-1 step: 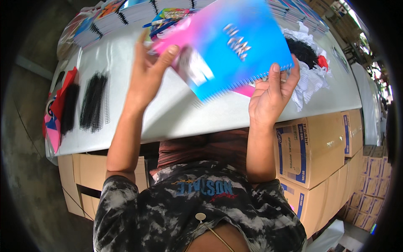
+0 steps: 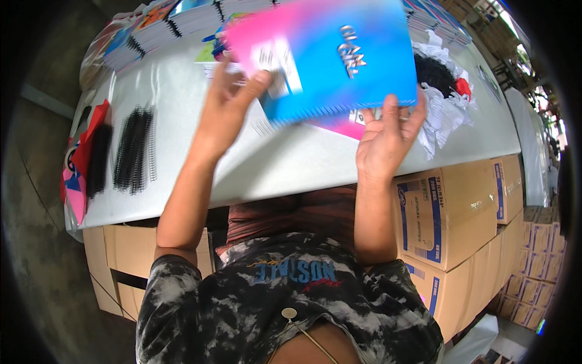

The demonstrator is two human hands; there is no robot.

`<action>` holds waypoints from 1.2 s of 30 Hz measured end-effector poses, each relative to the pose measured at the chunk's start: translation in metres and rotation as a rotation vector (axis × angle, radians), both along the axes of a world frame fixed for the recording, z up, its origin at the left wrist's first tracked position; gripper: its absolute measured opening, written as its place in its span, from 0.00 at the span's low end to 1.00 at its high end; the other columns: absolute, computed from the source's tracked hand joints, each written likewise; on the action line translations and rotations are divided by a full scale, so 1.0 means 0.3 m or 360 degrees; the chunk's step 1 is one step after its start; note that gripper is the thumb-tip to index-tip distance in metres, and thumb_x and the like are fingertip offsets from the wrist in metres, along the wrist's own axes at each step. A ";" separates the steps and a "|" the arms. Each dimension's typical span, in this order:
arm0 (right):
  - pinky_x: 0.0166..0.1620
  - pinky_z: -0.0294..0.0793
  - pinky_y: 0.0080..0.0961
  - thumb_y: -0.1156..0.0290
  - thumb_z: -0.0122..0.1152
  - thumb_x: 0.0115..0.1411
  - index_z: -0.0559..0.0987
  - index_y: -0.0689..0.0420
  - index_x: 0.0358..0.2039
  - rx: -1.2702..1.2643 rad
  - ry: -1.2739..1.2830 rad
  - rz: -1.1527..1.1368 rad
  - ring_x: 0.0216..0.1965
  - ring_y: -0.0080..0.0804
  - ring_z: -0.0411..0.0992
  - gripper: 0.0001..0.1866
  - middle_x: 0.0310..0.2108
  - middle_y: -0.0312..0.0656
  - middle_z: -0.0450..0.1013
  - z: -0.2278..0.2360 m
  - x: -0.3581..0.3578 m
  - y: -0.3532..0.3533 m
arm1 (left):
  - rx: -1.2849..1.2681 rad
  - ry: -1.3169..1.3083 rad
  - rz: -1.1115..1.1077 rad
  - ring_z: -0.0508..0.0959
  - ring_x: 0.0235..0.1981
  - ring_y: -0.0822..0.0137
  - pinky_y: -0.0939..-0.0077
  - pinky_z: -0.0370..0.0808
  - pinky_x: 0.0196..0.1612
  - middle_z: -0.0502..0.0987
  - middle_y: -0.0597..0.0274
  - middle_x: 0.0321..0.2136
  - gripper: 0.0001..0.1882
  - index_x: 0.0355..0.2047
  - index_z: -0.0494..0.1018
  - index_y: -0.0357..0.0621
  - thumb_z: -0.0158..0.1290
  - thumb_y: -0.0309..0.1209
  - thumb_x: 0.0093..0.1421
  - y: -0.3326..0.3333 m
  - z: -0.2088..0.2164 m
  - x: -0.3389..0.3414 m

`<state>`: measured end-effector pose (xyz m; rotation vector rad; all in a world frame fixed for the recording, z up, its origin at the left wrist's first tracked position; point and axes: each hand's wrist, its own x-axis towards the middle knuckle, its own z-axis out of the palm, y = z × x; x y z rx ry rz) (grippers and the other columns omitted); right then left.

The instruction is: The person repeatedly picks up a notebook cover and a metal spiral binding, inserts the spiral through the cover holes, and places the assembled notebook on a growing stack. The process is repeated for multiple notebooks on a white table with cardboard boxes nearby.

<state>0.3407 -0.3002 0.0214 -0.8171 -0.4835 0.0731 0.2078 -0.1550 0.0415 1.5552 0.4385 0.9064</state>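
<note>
A blue and pink notebook (image 2: 321, 73) with raised metallic lettering and a white label is held up over the table, tilted, with a spiral-bound edge facing me. My left hand (image 2: 230, 106) grips its left side, thumb on the cover and fingers behind. My right hand (image 2: 391, 130) pinches the lower right corner, thumb in front near the binding. Beneath it, part of a pink cover (image 2: 339, 126) shows on the table; the notebook hides the rest. Black spiral coils (image 2: 134, 150) lie in a bundle on the left.
Stacks of spiral notebooks (image 2: 151, 33) line the table's far edge. Crumpled white paper (image 2: 439, 121) surrounds a black tangle (image 2: 433, 74) at the right. Red and pink scraps (image 2: 76, 191) lie at the left edge of the white table (image 2: 176, 197). Cardboard boxes (image 2: 467, 212) stand below.
The notebook has turned a little, its lower left corner rising so that the bound edge is more level. My left hand has shifted slightly right with it.
</note>
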 end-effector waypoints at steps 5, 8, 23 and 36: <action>0.53 0.57 0.44 0.64 0.59 0.54 0.59 0.62 0.52 -0.1425 -0.0329 -0.0705 0.52 0.41 0.59 0.30 0.46 0.51 0.63 -0.297 0.065 -0.090 | 0.0501 0.0866 0.0191 0.75 0.31 0.62 0.72 0.70 0.33 0.76 0.57 0.29 0.27 0.48 0.62 0.37 0.56 0.40 0.54 0.003 -0.150 0.137; 0.57 0.45 0.46 0.59 0.62 0.50 0.59 0.64 0.53 -0.2231 -0.0846 -0.0835 0.56 0.49 0.53 0.35 0.49 0.56 0.60 -0.383 0.068 -0.182 | 0.1319 0.1326 0.0398 0.73 0.40 0.55 0.65 0.67 0.42 0.74 0.54 0.38 0.29 0.50 0.64 0.43 0.58 0.42 0.51 0.012 -0.299 0.108; 0.56 0.51 0.41 0.65 0.69 0.43 0.60 0.60 0.57 -0.2083 -0.0869 -0.0838 0.54 0.43 0.59 0.41 0.47 0.49 0.68 -0.366 0.078 -0.161 | 0.2068 0.0829 0.0908 0.72 0.42 0.57 0.66 0.67 0.44 0.74 0.58 0.41 0.24 0.48 0.69 0.47 0.59 0.34 0.48 0.179 -0.146 0.131; 0.58 0.53 0.41 0.69 0.62 0.51 0.58 0.61 0.58 -0.0649 -0.0634 0.0170 0.63 0.44 0.45 0.36 0.58 0.51 0.57 -0.166 -0.067 -0.017 | 0.1334 0.0305 0.0899 0.72 0.19 0.62 0.75 0.69 0.25 0.75 0.55 0.19 0.10 0.35 0.77 0.45 0.54 0.36 0.55 0.199 0.177 0.108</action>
